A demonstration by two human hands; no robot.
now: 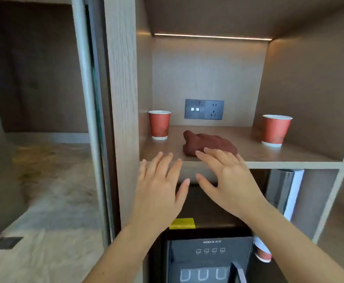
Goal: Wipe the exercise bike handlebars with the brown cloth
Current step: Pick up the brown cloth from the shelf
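L hand (159,188) & R hand (230,180) spread flat, holding nothing; R fingertips (199,154) maybe touching brown cloth (208,142) on shelf (279,155).

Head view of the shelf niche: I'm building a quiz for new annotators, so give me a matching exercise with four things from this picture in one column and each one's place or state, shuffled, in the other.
Things:
1. brown cloth
2. socket panel
3. yellow tape
4. right hand

Places or states:
A. on the back wall of the niche
B. below the shelf
C. open, fingers stretched toward the cloth
D. crumpled on the shelf

Pairs: 1-D, 2-A, 3-B, 4-C
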